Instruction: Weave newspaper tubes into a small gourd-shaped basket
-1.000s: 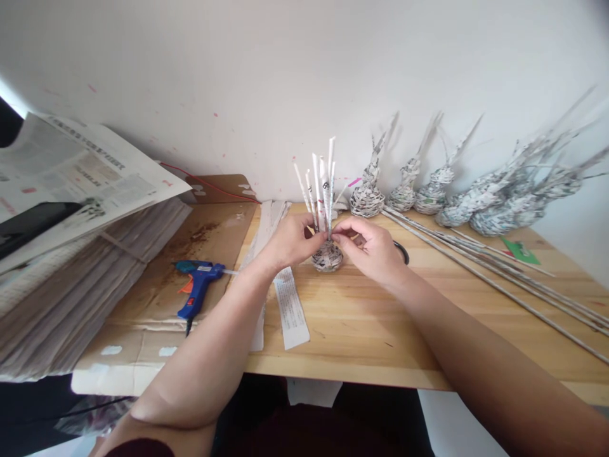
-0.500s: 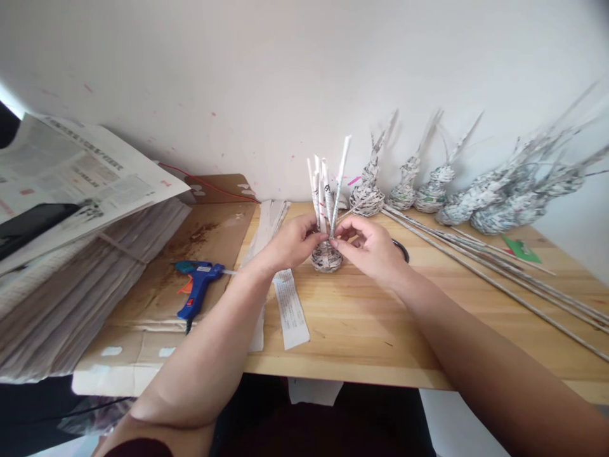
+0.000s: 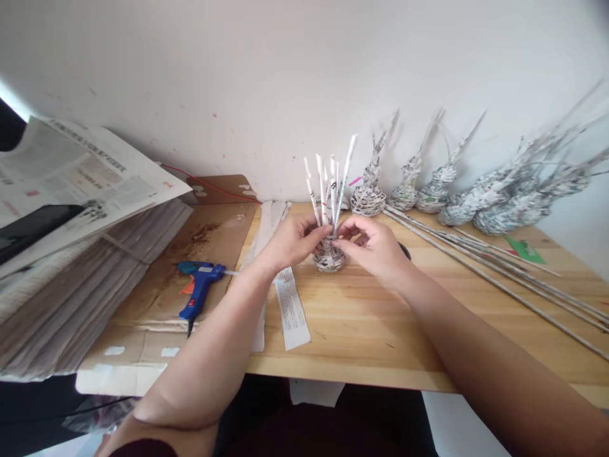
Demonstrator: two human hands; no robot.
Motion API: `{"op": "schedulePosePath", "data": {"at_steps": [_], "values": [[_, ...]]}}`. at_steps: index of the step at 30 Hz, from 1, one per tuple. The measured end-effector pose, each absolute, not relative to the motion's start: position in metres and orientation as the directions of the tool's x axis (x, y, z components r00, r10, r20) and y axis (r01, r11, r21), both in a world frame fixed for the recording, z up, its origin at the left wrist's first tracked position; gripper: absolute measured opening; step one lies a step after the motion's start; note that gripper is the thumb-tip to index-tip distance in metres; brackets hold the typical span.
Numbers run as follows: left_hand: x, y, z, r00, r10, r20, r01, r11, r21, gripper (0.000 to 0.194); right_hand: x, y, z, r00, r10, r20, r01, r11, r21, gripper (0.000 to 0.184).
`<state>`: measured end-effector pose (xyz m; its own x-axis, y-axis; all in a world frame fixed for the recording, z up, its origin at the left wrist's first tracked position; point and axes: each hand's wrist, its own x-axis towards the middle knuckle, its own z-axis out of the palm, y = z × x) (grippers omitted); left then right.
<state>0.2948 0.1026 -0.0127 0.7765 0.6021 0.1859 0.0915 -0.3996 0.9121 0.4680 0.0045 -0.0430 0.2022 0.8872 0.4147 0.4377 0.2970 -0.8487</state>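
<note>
Pinching a woven piece (image 3: 329, 260), left hand (image 3: 299, 241) and right hand (image 3: 373, 246) sit between glue gun (image 3: 202, 284) and paper rods (image 3: 499, 260).

The person wore a top (image 3: 309, 438) of very dark, reddish colour, plain where it could be seen. Its left sleeve (image 3: 143, 449) was short and ended in a rounded edge near the elbow (image 3: 183, 416). Both forearms (image 3: 228, 324) were bare, and so were the left hand (image 3: 299, 241) and the right hand (image 3: 373, 247).
</note>
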Motion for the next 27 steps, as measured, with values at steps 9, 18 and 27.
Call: {"op": "schedulePosePath", "data": {"at_steps": [9,18,27], "values": [[0.299,0.097,-0.014,0.695,0.69,0.202,0.144,-0.409,0.901,0.022,0.463,0.003,-0.044,0.198,0.898,0.392,0.414,0.285,-0.864,0.02],[0.303,0.097,-0.022,0.622,0.709,0.332,0.271,-0.592,0.759,0.009,0.463,0.002,-0.043,0.155,0.905,0.397,0.411,0.306,-0.859,0.02],[0.305,0.088,-0.018,0.584,0.731,0.353,0.351,-0.62,0.702,0.008,0.461,0.0,-0.041,0.161,0.913,0.375,0.475,0.262,-0.84,0.023]]}}
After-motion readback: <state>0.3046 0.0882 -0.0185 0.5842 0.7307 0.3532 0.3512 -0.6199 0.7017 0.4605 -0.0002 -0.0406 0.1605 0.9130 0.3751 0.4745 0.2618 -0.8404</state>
